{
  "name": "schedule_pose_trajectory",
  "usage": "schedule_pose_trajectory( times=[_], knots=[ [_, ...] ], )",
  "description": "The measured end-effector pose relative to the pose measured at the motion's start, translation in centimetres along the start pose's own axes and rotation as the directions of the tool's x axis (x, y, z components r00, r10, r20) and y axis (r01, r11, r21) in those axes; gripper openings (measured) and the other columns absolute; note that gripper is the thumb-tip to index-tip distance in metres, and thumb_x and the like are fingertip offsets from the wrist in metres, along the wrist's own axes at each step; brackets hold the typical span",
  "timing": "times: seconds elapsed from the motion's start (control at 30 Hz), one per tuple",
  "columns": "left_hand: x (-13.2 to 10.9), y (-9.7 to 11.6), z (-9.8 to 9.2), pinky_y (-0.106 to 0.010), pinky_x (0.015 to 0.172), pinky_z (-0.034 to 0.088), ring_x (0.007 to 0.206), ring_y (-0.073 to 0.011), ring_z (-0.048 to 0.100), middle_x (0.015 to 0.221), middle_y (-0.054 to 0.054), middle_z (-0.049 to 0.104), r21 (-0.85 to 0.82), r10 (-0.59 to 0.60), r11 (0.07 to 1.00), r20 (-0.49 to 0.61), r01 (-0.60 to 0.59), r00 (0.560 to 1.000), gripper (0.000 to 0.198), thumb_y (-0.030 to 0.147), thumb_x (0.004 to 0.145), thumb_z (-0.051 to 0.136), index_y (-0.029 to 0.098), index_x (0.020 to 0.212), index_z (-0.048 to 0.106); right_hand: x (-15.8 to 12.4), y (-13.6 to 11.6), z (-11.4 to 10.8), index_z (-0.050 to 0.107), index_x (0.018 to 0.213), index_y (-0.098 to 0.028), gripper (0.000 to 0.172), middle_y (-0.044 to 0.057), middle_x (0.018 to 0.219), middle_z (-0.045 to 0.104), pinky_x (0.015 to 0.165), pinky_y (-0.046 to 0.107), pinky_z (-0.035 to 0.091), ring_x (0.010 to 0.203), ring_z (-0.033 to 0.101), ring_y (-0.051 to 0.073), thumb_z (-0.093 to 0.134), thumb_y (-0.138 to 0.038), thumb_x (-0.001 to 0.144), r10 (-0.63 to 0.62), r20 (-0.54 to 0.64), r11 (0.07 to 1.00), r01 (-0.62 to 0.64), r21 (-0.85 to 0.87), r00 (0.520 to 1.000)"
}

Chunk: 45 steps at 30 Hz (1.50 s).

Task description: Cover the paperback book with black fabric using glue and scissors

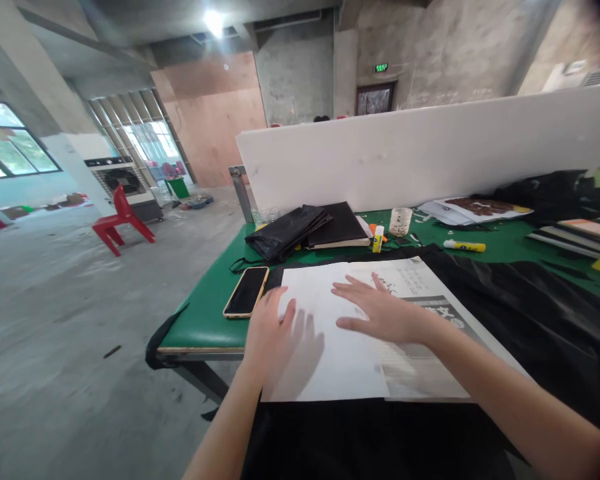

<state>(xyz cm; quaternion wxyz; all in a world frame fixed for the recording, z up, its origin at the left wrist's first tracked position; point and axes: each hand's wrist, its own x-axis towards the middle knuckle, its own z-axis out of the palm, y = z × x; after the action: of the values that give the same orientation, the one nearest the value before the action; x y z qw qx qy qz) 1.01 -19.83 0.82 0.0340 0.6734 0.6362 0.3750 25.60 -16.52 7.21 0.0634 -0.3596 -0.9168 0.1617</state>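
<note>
Left hand (270, 333), seemingly flat, and right hand (380, 310) press white sheet (340, 360).

left hand (275, 333): motion-blurred | printed sheet (430, 300): text beyond right hand (380, 310) unreadable, part hidden beneath it | both forearms: cut off

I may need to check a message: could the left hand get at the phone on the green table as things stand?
Probably yes. The left hand lies open on the white sheet, right beside the phone, which lies face up on the green table. Nothing stands between them.
</note>
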Motion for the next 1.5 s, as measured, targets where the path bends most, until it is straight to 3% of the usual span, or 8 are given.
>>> schedule_pose_trajectory(
  times=[0.2,0.3,0.4,0.53,0.63,0.83,1.37,1.5],
  knots=[
    [-9.9,-3.3,-2.5,-0.03,0.066,0.043,0.072,-0.0227,0.063,0.074,-0.004,0.067,0.016,-0.601,0.798,-0.057,0.603,0.797,0.036,0.047,0.087,0.034,0.023,0.078,0.058,7.3,1.7,2.3,0.028,0.143,-0.018,0.074,0.009,0.145,0.03,0.111,0.05,0.004,0.135,0.022,0.027,0.026,-0.065,0.087,-0.103,0.069,0.994,0.104,-0.021,0.992],
    [-12.0,-6.3,-1.6,-0.037,0.071,0.044,0.086,-0.0304,0.062,0.088,-0.01,0.068,0.124,-0.658,0.749,0.019,0.651,0.753,0.04,0.053,0.085,0.034,0.021,0.088,0.059,9.2,1.7,4.3,0.026,0.144,-0.017,0.074,0.01,0.145,0.029,0.11,0.047,0.01,0.134,0.024,0.028,0.027,-0.064,0.087,-0.154,0.064,0.984,0.158,-0.076,0.986],
    [-12.4,-7.6,-0.6,-0.04,0.09,0.041,0.11,-0.0292,0.055,0.109,-0.012,0.065,-0.095,-0.63,0.76,0.137,0.643,0.764,0.044,0.051,0.085,0.037,0.018,0.103,0.06,9.7,1.8,6.0,0.022,0.145,-0.02,0.076,0.009,0.148,0.024,0.11,0.049,0.01,0.136,0.018,0.029,0.026,-0.067,0.086,-0.166,0.001,0.977,0.165,-0.133,0.986],
    [-12.3,-6.4,-0.2,-0.036,0.097,0.039,0.119,-0.0266,0.049,0.126,-0.012,0.057,-0.37,-0.694,0.536,0.318,0.759,0.646,0.047,0.047,0.078,0.053,0.015,0.113,0.059,9.3,2.2,7.1,0.02,0.145,-0.025,0.073,0.006,0.15,0.019,0.11,0.05,0.009,0.137,0.011,0.028,0.021,-0.068,0.086,-0.196,-0.006,0.968,0.193,-0.16,0.981],
    [-12.2,-4.8,-0.6,-0.033,0.088,0.044,0.104,-0.0261,0.058,0.11,-0.011,0.066,-0.504,-0.594,0.471,0.426,0.724,0.683,0.045,0.047,0.078,0.056,0.014,0.108,0.061,9.3,2.5,7.3,0.019,0.145,-0.027,0.072,0.005,0.15,0.016,0.11,0.05,0.009,0.138,0.01,0.028,0.02,-0.068,0.087,-0.207,-0.006,0.965,0.203,-0.168,0.978],
    [-11.4,-3.6,-2.2,-0.028,0.072,0.046,0.084,-0.0236,0.061,0.079,-0.004,0.068,-0.486,-0.551,0.588,0.346,0.647,0.76,0.038,0.051,0.079,0.053,0.015,0.087,0.066,9.6,3.0,7.6,0.017,0.145,-0.028,0.072,0.004,0.15,0.017,0.11,0.051,0.008,0.137,0.011,0.029,0.023,-0.068,0.086,-0.236,-0.022,0.958,0.229,-0.174,0.971],
    [-8.6,-3.6,-6.7,-0.027,0.072,0.047,0.082,-0.0206,0.062,0.087,-0.001,0.071,-0.437,-0.486,0.578,0.494,0.689,0.721,0.035,0.044,0.077,0.059,0.017,0.098,0.068,9.9,4.0,7.9,0.011,0.146,-0.027,0.073,0.005,0.151,0.011,0.109,0.053,0.008,0.137,0.008,0.031,0.022,-0.068,0.086,-0.276,0.036,0.934,0.277,-0.223,0.96],
    [-10.4,-4.4,-4.6,-0.029,0.075,0.05,0.09,-0.0224,0.064,0.098,-0.005,0.07,-0.517,-0.648,0.354,0.465,0.779,0.603,0.04,0.044,0.072,0.065,0.018,0.102,0.064,9.8,3.7,7.7,0.011,0.146,-0.027,0.073,0.006,0.15,0.015,0.109,0.053,0.007,0.138,0.007,0.03,0.021,-0.067,0.087,-0.288,0.032,0.932,0.288,-0.222,0.957]
  ],
)
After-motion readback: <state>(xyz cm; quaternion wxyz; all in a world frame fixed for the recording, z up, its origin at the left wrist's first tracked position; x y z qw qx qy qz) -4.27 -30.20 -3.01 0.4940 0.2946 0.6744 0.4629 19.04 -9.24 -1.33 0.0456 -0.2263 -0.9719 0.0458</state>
